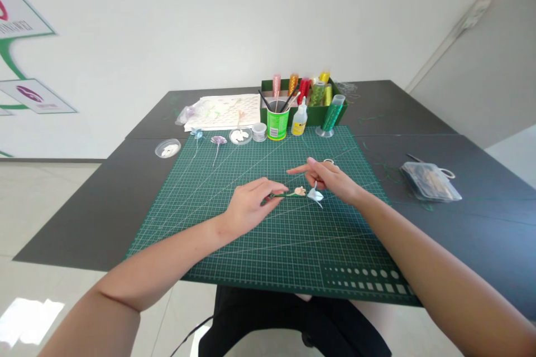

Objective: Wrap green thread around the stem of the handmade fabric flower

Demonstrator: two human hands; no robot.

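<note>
My left hand pinches the thin green stem of a small peach artificial flower, whose head points to the right. Close by, my right hand has its index finger stretched out to the left and the other fingers curled. From those curled fingers hangs a pale blue artificial flower by its short stem. The two flower heads are side by side, almost touching. Both are held above the green cutting mat. A white ring shows partly behind my right hand; what it belongs to is hidden.
Along the back stand a green tin of brushes, a glue bottle, a box of thread spools and a teal spool. A blue flower, a purple flower and dishes of white pieces lie left. A plastic case lies right.
</note>
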